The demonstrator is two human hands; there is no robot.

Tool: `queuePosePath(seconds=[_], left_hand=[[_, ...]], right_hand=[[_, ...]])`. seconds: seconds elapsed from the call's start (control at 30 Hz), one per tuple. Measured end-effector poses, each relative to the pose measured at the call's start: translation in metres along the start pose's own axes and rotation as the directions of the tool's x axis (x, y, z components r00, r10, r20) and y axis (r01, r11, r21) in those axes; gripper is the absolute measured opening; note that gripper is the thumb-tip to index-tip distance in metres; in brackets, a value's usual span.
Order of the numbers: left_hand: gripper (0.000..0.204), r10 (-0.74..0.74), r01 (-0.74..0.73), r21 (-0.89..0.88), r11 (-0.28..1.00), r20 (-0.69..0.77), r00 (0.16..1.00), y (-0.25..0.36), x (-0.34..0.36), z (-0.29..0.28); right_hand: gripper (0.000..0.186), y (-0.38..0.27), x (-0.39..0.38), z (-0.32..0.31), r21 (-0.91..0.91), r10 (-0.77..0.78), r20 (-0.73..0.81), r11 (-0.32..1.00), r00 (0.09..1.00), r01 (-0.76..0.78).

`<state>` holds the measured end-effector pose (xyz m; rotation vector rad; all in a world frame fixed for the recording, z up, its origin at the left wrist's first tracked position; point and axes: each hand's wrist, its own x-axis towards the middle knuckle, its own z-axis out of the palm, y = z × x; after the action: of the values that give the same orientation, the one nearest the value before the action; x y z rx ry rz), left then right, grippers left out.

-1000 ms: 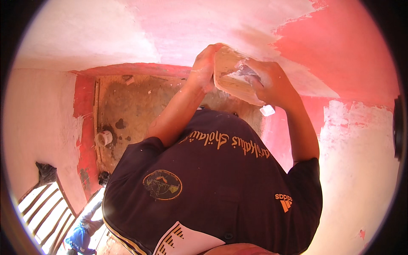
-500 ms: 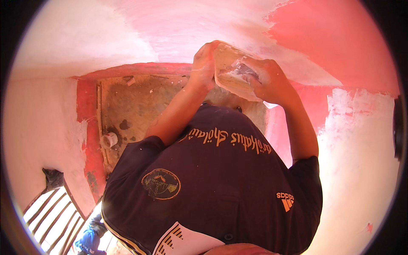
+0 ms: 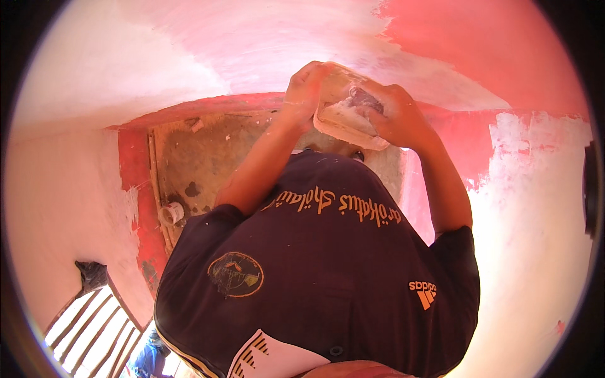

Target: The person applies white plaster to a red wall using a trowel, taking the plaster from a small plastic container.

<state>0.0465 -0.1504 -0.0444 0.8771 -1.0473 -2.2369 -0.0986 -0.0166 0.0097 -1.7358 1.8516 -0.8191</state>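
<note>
In front of my chest, a pale, translucent rectangular tub (image 3: 343, 123) with white paste smeared on its inside and rim is held up close to the wall. My left hand (image 3: 306, 87) is closed around its left edge. Inside the tub my right hand (image 3: 402, 118) is closed on a small dark tool (image 3: 365, 98) coated with white paste. Its exact shape is partly hidden by my fingers. White specks dot my right hand and left forearm.
Ahead rises a red-pink wall (image 3: 454, 44) partly coated white. Below lies a stained brown floor (image 3: 233, 148) with a small white cup (image 3: 171, 213) near its left edge. At lower left are a barred opening (image 3: 91, 331), black plastic (image 3: 92, 276) and a person in blue (image 3: 149, 358).
The tub has tipped a little, and its paste-covered lower rim sits slightly further left. My right hand and the tool have shifted slightly within it. The whole view has turned a little.
</note>
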Motion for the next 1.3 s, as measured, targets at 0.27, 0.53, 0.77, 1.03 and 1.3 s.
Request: queuePosePath(seconds=[0.27,0.53,0.77,1.03,1.3], left_hand=[[0.027,0.042,-0.032,-0.116,0.993,0.079,0.996,0.005,0.001,0.005],[0.029,0.052,-0.063,-0.154,0.986,-0.069,0.996,-0.006,0.001,0.018],[0.026,0.076,-0.089,-0.061,0.994,-0.19,0.979,-0.011,-0.002,0.025],[0.024,0.151,-0.152,0.007,0.988,-0.177,0.973,-0.032,-0.002,0.032],[0.026,0.093,-0.08,0.102,0.992,-0.128,0.987,-0.059,0.007,0.049]], right_hand=[[0.037,-0.008,-0.012,-0.005,-0.061,-0.091,-0.144,0.995,0.985,0.083],[0.039,0.002,-0.018,-0.002,0.026,-0.037,-0.122,0.999,0.992,0.041],[0.041,0.002,-0.022,0.004,0.251,0.132,-0.099,0.962,0.986,-0.104],[0.043,0.016,-0.032,0.013,0.219,0.087,-0.164,0.974,0.983,-0.05],[0.048,0.055,-0.044,-0.005,0.3,0.247,0.025,0.922,0.969,-0.243]])
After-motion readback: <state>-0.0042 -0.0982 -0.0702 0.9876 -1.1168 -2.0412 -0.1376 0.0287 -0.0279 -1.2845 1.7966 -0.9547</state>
